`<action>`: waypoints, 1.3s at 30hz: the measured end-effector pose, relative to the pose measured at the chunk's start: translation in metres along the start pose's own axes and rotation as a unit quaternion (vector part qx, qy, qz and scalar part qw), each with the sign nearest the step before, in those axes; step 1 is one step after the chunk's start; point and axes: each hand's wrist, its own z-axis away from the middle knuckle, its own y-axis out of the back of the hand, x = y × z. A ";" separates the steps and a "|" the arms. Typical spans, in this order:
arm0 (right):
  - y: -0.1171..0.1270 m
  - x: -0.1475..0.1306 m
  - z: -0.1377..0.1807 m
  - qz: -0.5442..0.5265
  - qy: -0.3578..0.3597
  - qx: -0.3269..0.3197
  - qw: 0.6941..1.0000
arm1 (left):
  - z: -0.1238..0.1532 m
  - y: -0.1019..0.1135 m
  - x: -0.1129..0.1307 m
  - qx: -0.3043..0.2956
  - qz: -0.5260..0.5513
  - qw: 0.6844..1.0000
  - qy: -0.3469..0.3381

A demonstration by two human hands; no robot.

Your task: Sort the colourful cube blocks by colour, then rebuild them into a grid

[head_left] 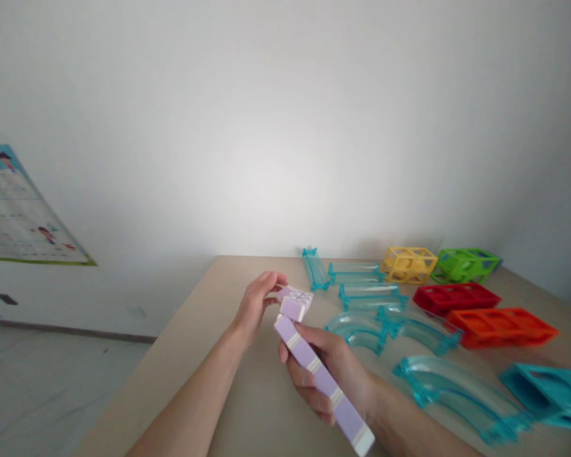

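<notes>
My right hand (321, 368) is wrapped round a long lilac bar with pale bands (309, 362), which slants from the middle of the view down to the right, its white end nearest me. Against the bar's far end sits a short lilac block with white lines (293, 308); whether the two are joined I cannot tell. My left hand (261, 295) has its thumb and fingers closed on the far side of that block, partly hidden by it. Both hands are above the near-middle of the beige table (204, 304).
Clear teal track pieces, straight (371, 295) and curved (461, 393), lie to the right. Beyond them stand a yellow frame block (409, 263), a green one (463, 265), a red one (456, 298), an orange one (504, 327) and a blue one (552, 393). A white wall (266, 127) backs the table.
</notes>
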 end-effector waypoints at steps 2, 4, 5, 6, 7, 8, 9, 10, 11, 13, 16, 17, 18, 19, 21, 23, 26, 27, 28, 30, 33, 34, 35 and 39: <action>0.000 -0.002 0.003 -0.034 -0.004 -0.068 0.997 | 0.004 -0.003 0.003 -0.042 -0.001 0.994 -0.101; 0.001 -0.003 0.005 -0.053 -0.002 -0.108 0.993 | 0.011 -0.005 0.004 -0.105 -0.047 0.985 -0.128; 0.001 -0.003 0.006 -0.060 0.000 -0.122 0.991 | 0.013 -0.005 0.005 -0.126 -0.083 0.979 -0.134; 0.002 -0.003 0.006 -0.065 0.001 -0.131 0.989 | 0.016 -0.005 0.005 -0.138 -0.119 0.973 -0.143; 0.002 -0.004 0.006 -0.067 0.004 -0.136 0.988 | 0.017 -0.004 0.005 -0.147 -0.152 0.965 -0.152; 0.002 -0.004 0.006 -0.069 0.009 -0.138 0.988 | 0.018 -0.002 0.005 -0.154 -0.177 0.958 -0.162; 0.002 -0.004 0.006 -0.067 0.014 -0.137 0.988 | 0.018 0.000 0.005 -0.162 -0.195 0.952 -0.173; 0.002 -0.005 0.007 -0.061 0.017 -0.131 0.989 | 0.018 0.003 0.005 -0.170 -0.206 0.947 -0.180; 0.001 -0.005 0.007 -0.051 0.017 -0.117 0.992 | 0.017 0.006 0.006 -0.173 -0.213 0.944 -0.184; 0.000 -0.008 0.008 -0.011 0.027 -0.062 0.998 | 0.014 0.010 0.010 -0.162 -0.224 0.942 -0.191; 0.000 -0.017 0.011 0.093 0.058 0.045 0.993 | 0.010 0.014 0.015 -0.120 -0.229 0.948 -0.186; 0.001 -0.021 0.012 0.132 0.065 0.073 0.986 | 0.008 0.015 0.016 -0.110 -0.229 0.952 -0.173; 0.002 -0.024 0.014 0.171 0.070 0.096 0.978 | 0.007 0.014 0.017 -0.104 -0.230 0.955 -0.157; 0.002 -0.028 0.015 0.210 0.072 0.114 0.968 | 0.006 0.014 0.017 -0.102 -0.232 0.957 -0.141; 0.004 -0.033 0.017 0.287 0.080 0.146 0.943 | 0.005 0.012 0.015 -0.112 -0.233 0.960 -0.109; 0.005 -0.036 0.019 0.350 0.085 0.166 0.918 | 0.004 0.011 0.013 -0.132 -0.223 0.963 -0.076; 0.006 -0.036 0.018 0.405 0.091 0.182 0.891 | 0.003 0.011 0.012 -0.161 -0.214 0.963 -0.022; 0.007 -0.036 0.018 0.418 0.093 0.185 0.884 | 0.003 0.011 0.012 -0.173 -0.220 0.960 -0.008; 0.007 -0.036 0.017 0.429 0.095 0.187 0.879 | 0.003 0.013 0.013 -0.188 -0.225 0.956 0.005; 0.008 -0.035 0.017 0.442 0.093 0.182 0.873 | 0.003 0.016 0.014 -0.227 -0.222 0.948 0.029; 0.008 -0.036 0.018 0.441 0.089 0.168 0.877 | 0.003 0.020 0.014 -0.265 -0.190 0.944 0.054; 0.007 -0.036 0.018 0.440 0.087 0.169 0.877 | 0.003 0.021 0.014 -0.267 -0.185 0.944 0.058; 0.007 -0.035 0.019 0.445 0.085 0.173 0.875 | 0.003 0.021 0.014 -0.264 -0.186 0.944 0.060; 0.003 -0.031 0.018 0.537 0.099 0.220 0.808 | 0.004 0.018 0.016 -0.232 -0.238 0.942 0.053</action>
